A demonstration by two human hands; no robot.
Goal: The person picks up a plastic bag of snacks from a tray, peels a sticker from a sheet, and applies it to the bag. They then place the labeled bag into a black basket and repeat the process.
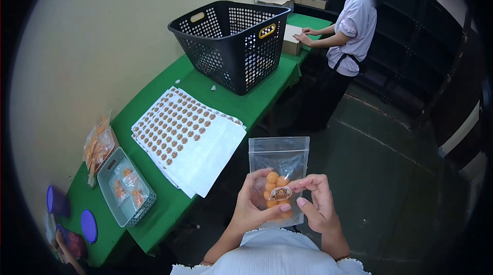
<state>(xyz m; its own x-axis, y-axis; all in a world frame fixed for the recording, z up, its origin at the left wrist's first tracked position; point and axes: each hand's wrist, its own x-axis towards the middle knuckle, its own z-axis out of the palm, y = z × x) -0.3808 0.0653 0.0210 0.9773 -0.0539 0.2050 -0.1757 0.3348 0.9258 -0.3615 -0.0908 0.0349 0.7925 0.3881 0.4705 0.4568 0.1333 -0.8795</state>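
A clear zip pouch (279, 158) with round orange snack balls (272, 178) inside stands upright in front of my chest. My left hand (247, 212) grips it from the left side, with the thumb across its front and the other fingers behind. An oval brown-and-white label sticker (281, 194) lies on the pouch's front. My right hand (321, 208) is at the right edge of the pouch, its fingertips at the sticker and its thumb apart from them.
On the green table (169, 77) lie sticker sheets (205, 146), a black perforated basket (218, 51), a grey tray (141, 213) of small packs, and snack bags (100, 144). Purple tubs (57, 201) stand at lower left, near another person's hand. A co-worker (354, 33) handles a box (291, 43).
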